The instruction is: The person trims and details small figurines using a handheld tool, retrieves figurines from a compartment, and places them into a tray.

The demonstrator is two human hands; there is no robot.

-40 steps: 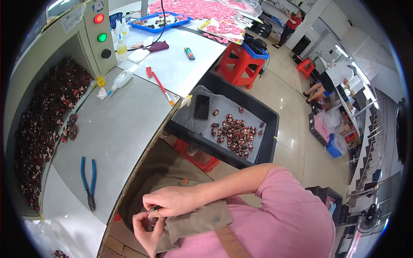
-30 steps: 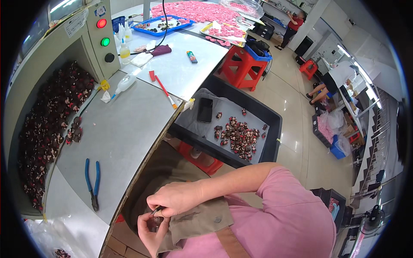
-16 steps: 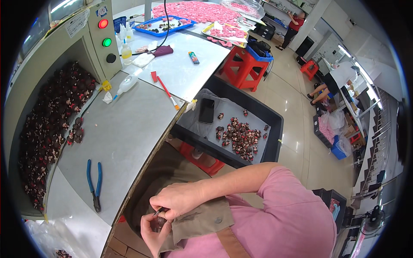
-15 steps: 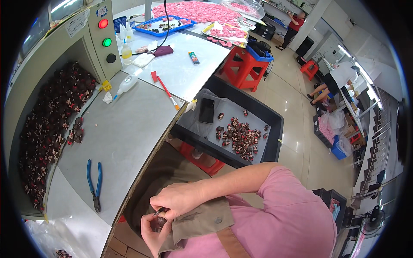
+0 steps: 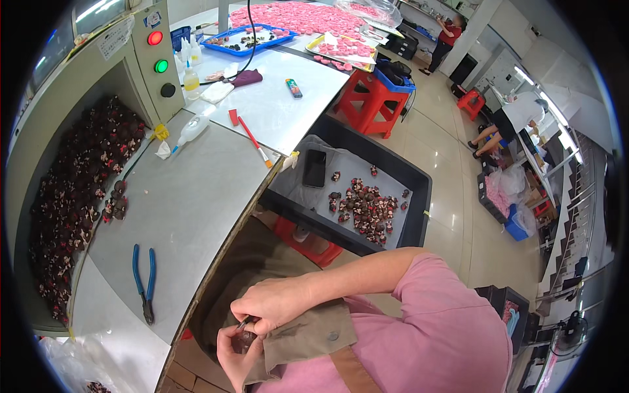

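Low over my brown apron, my left hand [image 5: 237, 357] pinches a small dark-brown rounded piece [image 5: 246, 338], like the small figures in the tray; fingers cover most of it. Above it, my right hand [image 5: 275, 306] is closed round a thin dark pointed tool [image 5: 245, 322], its tip at the piece. The tool's kind is hidden by my fingers. Both hands touch or nearly touch each other. To their left on the grey worktop lie blue-handled cutting pliers [image 5: 144, 285]. A black tray [image 5: 419, 209] of small brown, red and cream figures [image 5: 368, 208] stands beyond my right arm.
A cabinet [image 5: 154, 98] at left holds a heap of dark figures [image 5: 78, 203]. A white dropper bottle [image 5: 191, 131] and red brush [image 5: 254, 141] lie on the worktop. A phone [image 5: 314, 168] rests in the tray. Red stools [image 5: 370, 105] stand beyond; two people are farther off.
Both hands keep nearly the same place and grip, with only a very slight shift of the fingers around the piece. Nothing else has visibly moved.
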